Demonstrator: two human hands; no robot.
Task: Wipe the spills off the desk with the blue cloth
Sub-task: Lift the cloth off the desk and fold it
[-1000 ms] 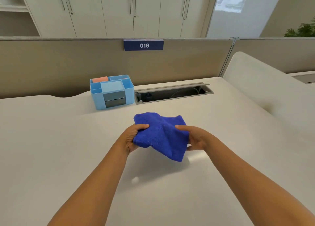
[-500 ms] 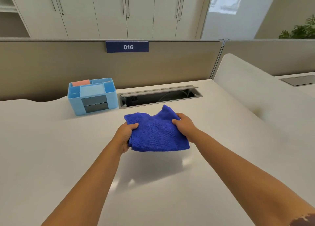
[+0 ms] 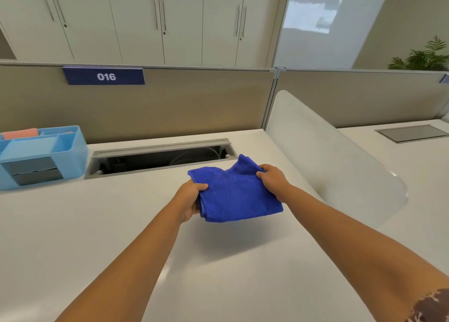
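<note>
A folded blue cloth (image 3: 233,193) is held a little above the white desk (image 3: 97,224), casting a shadow beneath it. My left hand (image 3: 190,199) grips the cloth's left edge. My right hand (image 3: 273,179) pinches its upper right corner, which is bunched up. Both arms reach forward from the bottom of the view. A faint wet glint shows on the desk near my left forearm; no clear spill stands out.
A light blue desk organizer (image 3: 41,156) stands at the back left. An open cable tray (image 3: 158,160) runs along the back edge below the partition with the 016 sign (image 3: 104,76). A white curved divider (image 3: 335,156) bounds the desk on the right.
The cloth went from hanging loosely to spread flatter between both hands, and it moved farther back and to the right. The view shifted right, so the organizer slid to the left edge.
</note>
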